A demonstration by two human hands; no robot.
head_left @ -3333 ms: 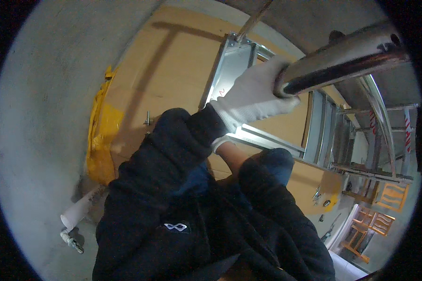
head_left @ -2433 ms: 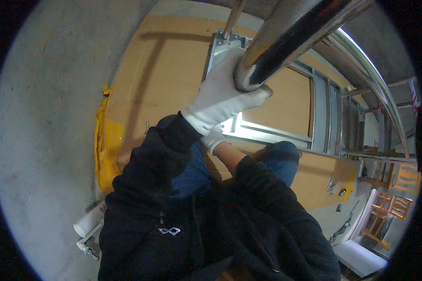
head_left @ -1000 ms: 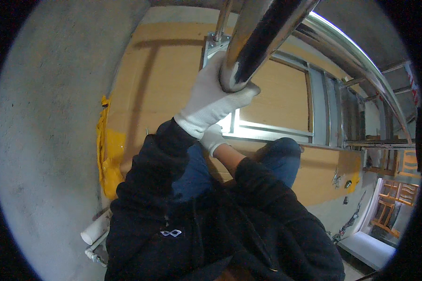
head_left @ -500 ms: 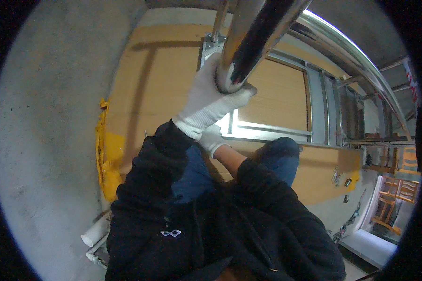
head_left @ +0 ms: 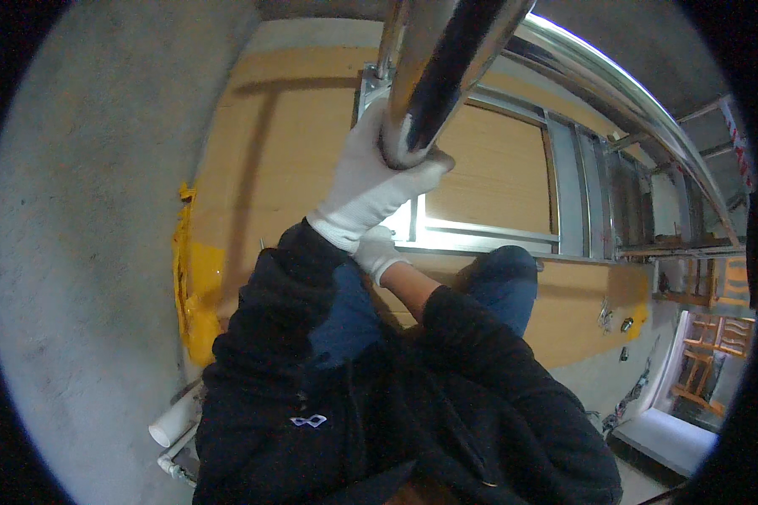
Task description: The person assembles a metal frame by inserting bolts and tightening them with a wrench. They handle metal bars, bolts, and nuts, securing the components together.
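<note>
My left hand (head_left: 369, 183), in a white knit glove, is closed around the lower end of a thick, shiny metal pipe (head_left: 442, 71) that rises toward the top of the picture. My right hand (head_left: 377, 255), gloved too, reaches in below my left wrist, close to the corner of a silver metal frame (head_left: 497, 237). The left wrist hides its fingers, so whatever it touches is out of sight. Flat on the brown board (head_left: 312, 126), the frame stretches away to the right beyond my knee.
A grey wall (head_left: 101, 210) stands on the left, with yellow plastic sheeting (head_left: 198, 295) along its foot. White pipe (head_left: 175, 422) is at lower left. A curved metal tube (head_left: 623, 93) spans the upper right. Small metal parts (head_left: 627, 325) lie on the right; wooden chairs (head_left: 699, 370) stand beyond.
The pipe and my left hand have shifted very slightly left in the picture. My grip on the pipe looks the same.
</note>
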